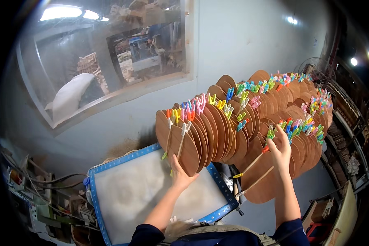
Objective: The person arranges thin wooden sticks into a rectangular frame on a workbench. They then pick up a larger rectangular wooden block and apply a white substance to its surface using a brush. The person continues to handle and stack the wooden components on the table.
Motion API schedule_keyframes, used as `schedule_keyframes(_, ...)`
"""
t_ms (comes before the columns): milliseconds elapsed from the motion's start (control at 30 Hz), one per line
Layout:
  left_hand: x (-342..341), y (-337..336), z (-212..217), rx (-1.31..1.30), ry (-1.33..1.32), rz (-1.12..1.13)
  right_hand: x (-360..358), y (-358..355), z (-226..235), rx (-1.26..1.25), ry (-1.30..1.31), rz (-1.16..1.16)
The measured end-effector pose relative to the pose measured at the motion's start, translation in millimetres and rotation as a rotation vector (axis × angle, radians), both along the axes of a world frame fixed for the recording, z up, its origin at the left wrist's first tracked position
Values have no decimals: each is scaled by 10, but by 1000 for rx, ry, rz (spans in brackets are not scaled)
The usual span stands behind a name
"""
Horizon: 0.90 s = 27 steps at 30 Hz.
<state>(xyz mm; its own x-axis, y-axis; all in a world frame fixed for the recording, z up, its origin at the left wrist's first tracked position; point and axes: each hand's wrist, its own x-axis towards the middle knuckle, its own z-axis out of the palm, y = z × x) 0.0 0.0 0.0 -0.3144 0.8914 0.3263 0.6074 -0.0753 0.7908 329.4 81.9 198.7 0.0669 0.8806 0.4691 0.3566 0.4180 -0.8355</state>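
My left hand (182, 175) is at the lower edge of the foremost brown oval panel (189, 153), fingers along its face and thumb at its right. A thin wooden stick (181, 143) runs down this panel from a white clothespin (185, 128). On the right, my right hand (281, 155) is raised, thumb and forefinger apart beside a green clothespin (270, 132). Just under the thumb, a red clothespin (266, 149) grips another stick (253, 163). That stick lies across a large brown panel (257, 186), and a second stick (256, 180) slants below it.
Rows of brown panels (270, 98) with many-coloured clothespins stretch away to the right. Beneath my left arm lies a pale screen in a blue frame (125, 161). A window (110, 57) is in the wall. Machinery with cables (55, 197) stands at left; a fan (315, 67) is farther back.
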Motion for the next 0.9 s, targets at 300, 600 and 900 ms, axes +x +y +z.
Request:
schedule_keyframes(300, 256, -362, 203, 208, 161, 54, 842, -1253, 127, 166, -167, -308)
schedule_keyframes(600, 2486, -1529, 47, 114, -181, -767, 2420, -2950, -682, -114, 77, -500)
schedule_keyframes(900, 4584, -2570, -243, -131, -146, -1491, 3663, -5302, -1054, -494, -97, -859)
